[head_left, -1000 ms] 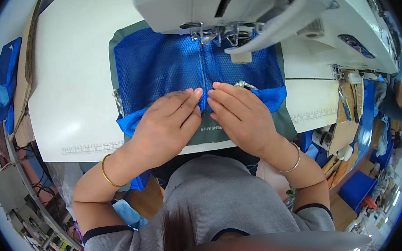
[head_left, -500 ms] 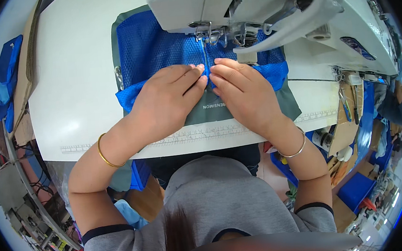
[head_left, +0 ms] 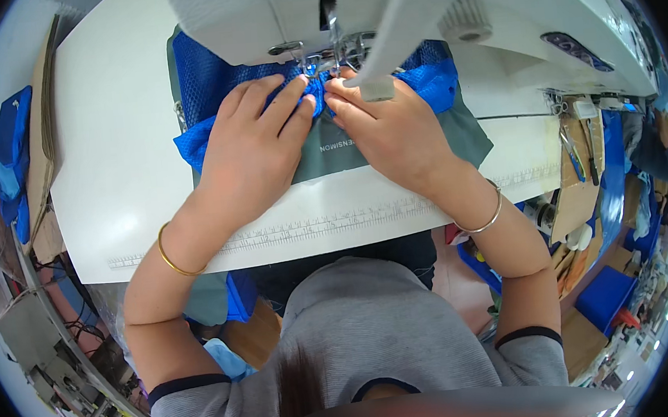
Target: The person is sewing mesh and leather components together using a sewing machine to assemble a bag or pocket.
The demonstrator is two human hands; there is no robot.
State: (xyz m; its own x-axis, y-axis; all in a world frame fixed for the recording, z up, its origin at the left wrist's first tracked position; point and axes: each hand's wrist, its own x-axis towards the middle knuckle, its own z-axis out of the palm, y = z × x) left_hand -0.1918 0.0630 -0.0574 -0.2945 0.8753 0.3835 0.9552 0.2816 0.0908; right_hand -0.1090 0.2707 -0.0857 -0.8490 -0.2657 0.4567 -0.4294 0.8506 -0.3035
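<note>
A piece of blue mesh fabric (head_left: pixel 201 70) lies over a grey-green fabric piece (head_left: pixel 330 160) on the white sewing table, running beneath the sewing machine head (head_left: pixel 236 16). My left hand (head_left: pixel 255 152) rests on the mesh with its fingers spread, their tips just left of the presser foot (head_left: pixel 321 59). On the right, my right hand (head_left: pixel 399 137) lies with fingers stretched over the fabric, fingertips close to the foot. Between the two hands the mesh bunches up into a ridge. Part of the seam under the foot is hidden by fingers and metal parts.
A printed ruler strip (head_left: pixel 304 228) runs along the table's front edge. At the right, tweezers (head_left: pixel 573 157) and other small tools lie on cardboard. Folded blue items (head_left: pixel 12 155) stand at the far left. A blue bin (head_left: pixel 604 297) sits low at right.
Both hands and the fabric have moved forward toward the presser foot. My left fingers have spread wider. The mesh between the hands is more bunched. The whole view has shifted somewhat.
</note>
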